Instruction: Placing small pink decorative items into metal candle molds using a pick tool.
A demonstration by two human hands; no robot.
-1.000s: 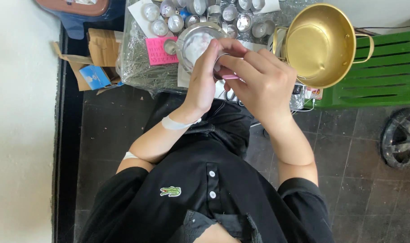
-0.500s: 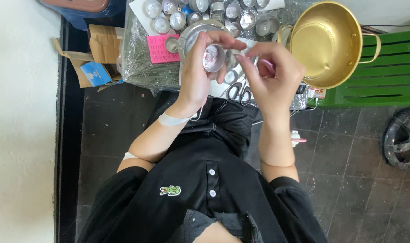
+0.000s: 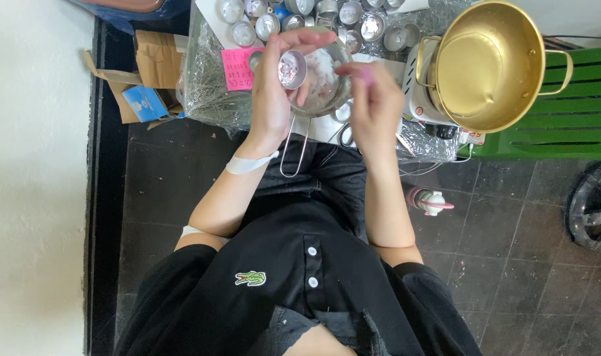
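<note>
My left hand holds a small round silver tin cup with pale material inside, tilted toward me, in front of a metal sieve bowl whose wire handle points at my lap. My right hand is beside it, fingers pinched on a small pink object close to the sieve's rim. Both hands hover above a low table covered in clear plastic.
Several small silver tins stand at the table's far edge, a pink card next to them. A gold pot sits on a small burner at right. A cardboard box lies left, a green bench right.
My hands have separated. The left hand turned the tin cup so its opening shows, and the right hand moved right with the pink object. The sieve is now uncovered.
</note>
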